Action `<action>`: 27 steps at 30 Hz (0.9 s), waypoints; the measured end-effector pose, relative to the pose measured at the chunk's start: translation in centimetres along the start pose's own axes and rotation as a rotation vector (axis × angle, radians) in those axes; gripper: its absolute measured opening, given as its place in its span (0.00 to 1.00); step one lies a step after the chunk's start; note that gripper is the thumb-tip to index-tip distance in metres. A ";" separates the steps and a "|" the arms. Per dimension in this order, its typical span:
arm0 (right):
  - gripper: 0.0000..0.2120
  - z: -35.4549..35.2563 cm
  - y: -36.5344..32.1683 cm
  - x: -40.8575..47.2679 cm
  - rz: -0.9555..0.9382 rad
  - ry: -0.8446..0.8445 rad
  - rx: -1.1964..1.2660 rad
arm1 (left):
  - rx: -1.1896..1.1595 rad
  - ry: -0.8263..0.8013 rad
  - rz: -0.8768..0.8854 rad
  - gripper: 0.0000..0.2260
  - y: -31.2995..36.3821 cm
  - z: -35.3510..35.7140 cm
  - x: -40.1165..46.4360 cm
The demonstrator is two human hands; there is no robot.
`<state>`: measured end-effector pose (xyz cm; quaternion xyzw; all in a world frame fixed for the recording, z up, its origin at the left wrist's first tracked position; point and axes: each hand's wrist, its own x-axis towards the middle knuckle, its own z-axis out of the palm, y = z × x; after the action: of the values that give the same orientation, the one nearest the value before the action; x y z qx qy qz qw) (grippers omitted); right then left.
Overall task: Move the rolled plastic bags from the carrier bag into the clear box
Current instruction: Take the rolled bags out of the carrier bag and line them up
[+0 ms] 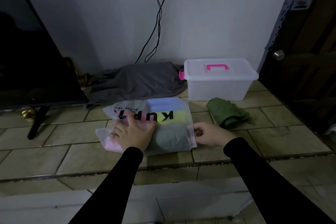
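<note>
A translucent white carrier bag (169,132) with black lettering lies flat on the tiled floor. Rolled plastic bags show through it in blue (163,104), yellow, pink and pale green. My left hand (133,132) lies flat on the bag's left part, fingers spread over the pink rolls. At the bag's right edge my right hand (209,133) pinches the plastic. The clear box (218,87) with a pink handle stands behind and to the right, its lid on.
A rolled green cloth (227,112) lies right of the bag, in front of the box. A grey cloth (138,82) is heaped against the wall. A dark TV (32,51) on a leg stands at the left. A dark door (305,60) closes off the right.
</note>
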<state>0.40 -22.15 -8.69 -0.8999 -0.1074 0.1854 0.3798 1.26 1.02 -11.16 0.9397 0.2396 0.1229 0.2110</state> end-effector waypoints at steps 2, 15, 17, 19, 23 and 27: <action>0.17 -0.1 -0.6 0.0 -0.004 -0.098 0.017 | -0.024 -0.020 0.008 0.35 -0.2 -0.2 -0.1; 0.18 1.2 0.2 1.5 -0.018 -0.012 0.120 | -0.002 -0.016 0.031 0.36 -0.4 -0.1 -0.3; 0.21 0.1 1.2 1.0 0.050 0.176 0.107 | 0.020 -0.003 0.047 0.37 -0.5 0.0 -0.3; 0.24 -1.1 2.2 -0.2 0.103 0.387 0.184 | 0.037 0.006 0.048 0.37 -0.4 0.2 -0.3; 0.24 -0.3 2.6 -2.7 0.100 0.672 0.240 | 0.055 0.014 0.027 0.37 -0.1 0.4 -0.2; 0.20 2.6 2.5 -4.1 0.061 1.039 0.295 | 0.056 0.015 0.010 0.38 0.7 0.9 -0.3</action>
<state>-4.29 -23.56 -11.16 -0.8129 0.1481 -0.2602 0.4996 1.61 0.00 -11.69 0.9455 0.2396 0.1243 0.1823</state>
